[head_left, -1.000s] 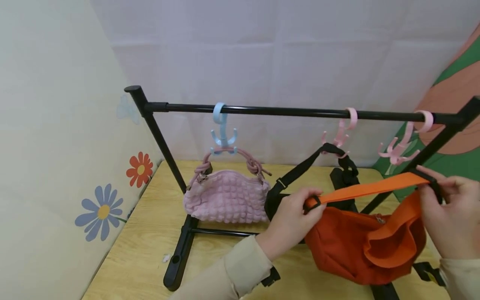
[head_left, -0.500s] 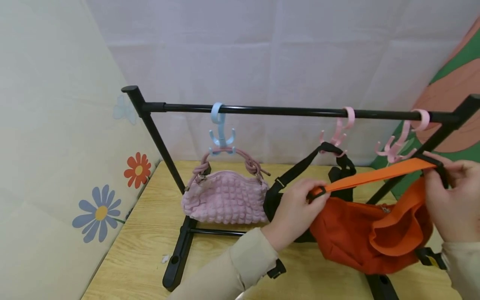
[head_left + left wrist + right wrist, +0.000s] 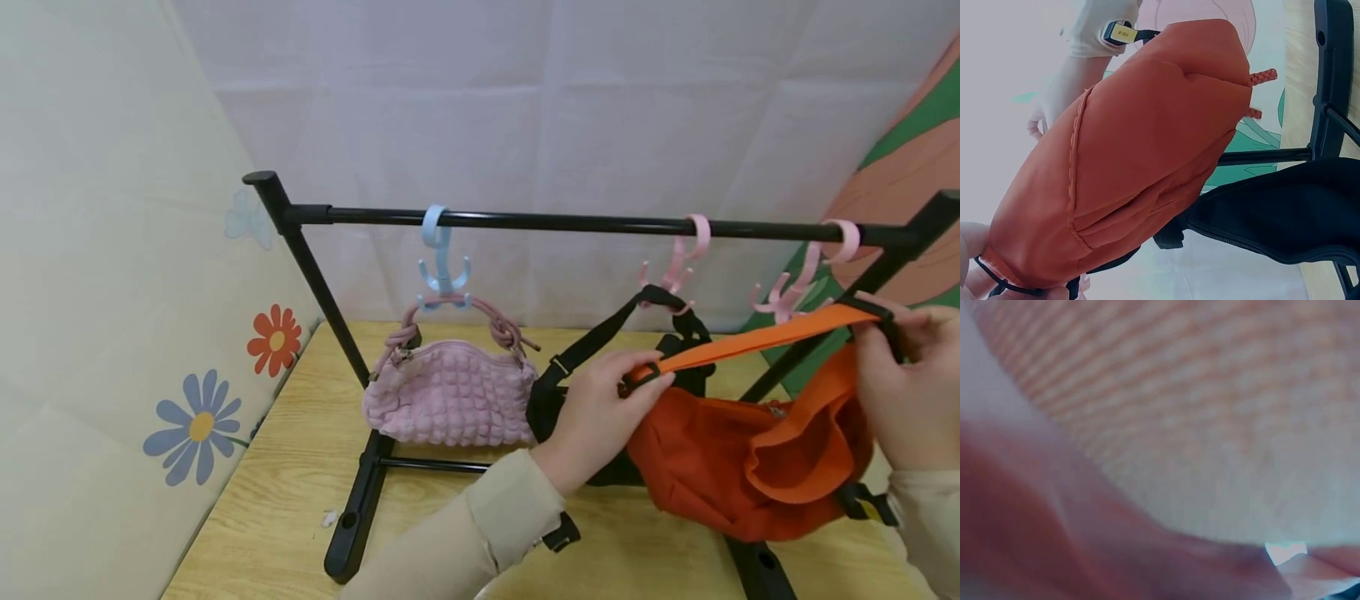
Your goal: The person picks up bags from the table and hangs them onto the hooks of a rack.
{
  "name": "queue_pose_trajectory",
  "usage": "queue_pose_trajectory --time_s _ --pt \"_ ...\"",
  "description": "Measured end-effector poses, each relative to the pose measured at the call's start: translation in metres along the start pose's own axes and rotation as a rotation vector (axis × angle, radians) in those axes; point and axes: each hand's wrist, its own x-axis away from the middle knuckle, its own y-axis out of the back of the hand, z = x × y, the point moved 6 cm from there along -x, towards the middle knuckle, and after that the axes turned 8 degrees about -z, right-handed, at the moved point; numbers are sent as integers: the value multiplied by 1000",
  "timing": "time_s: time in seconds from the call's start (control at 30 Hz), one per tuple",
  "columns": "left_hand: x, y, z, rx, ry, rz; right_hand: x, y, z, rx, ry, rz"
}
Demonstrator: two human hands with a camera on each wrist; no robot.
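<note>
An orange bag (image 3: 720,467) hangs between my hands, its orange strap (image 3: 765,337) stretched up to the right. My left hand (image 3: 600,412) pinches the strap's left end at a small black buckle. At the other end, my right hand (image 3: 918,383) grips a black buckle. Behind the strap is the right pink hook (image 3: 787,296), partly covered by it. In the left wrist view the bag (image 3: 1147,137) fills the middle, with fingertips (image 3: 972,240) at its lower-left end. Blurred woven fabric (image 3: 1210,425) covers most of the right wrist view.
A black rack (image 3: 555,221) stands on the wooden table (image 3: 270,517). From its blue hook (image 3: 444,258) hangs a pink puffy handbag (image 3: 457,392). A black bag's strap (image 3: 600,333) loops over the middle pink hook (image 3: 678,267). A patterned wall stands at the right.
Both hands have moved slightly up and to the right, carrying the orange bag. The strap now overlaps the lower part of the right pink hook. The hanging bags have stayed in place.
</note>
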Motion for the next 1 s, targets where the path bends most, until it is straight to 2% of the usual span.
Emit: queue_pose_trajectory --time_s 0.13,0.37,0.53,0.77,0.9,1.0 --pt "-4 -3 -1 -2 -21 -13 -5 -1 -1 3 -7 -16" --pt "-10 -8 -4 -66 -35 -22 -13 -7 -2 25 -23 -23" --pt "-15 -12 -4 -65 -16 -11 -21 -12 -3 18 -34 -20" --pt "-20 -16 -1 -24 45 14 -29 -15 -3 43 0 -1" --pt "-23 -18 -1 -26 53 19 -32 -17 -4 21 34 1" --pt "-24 -18 -1 -34 51 15 -34 -19 -6 20 16 14"
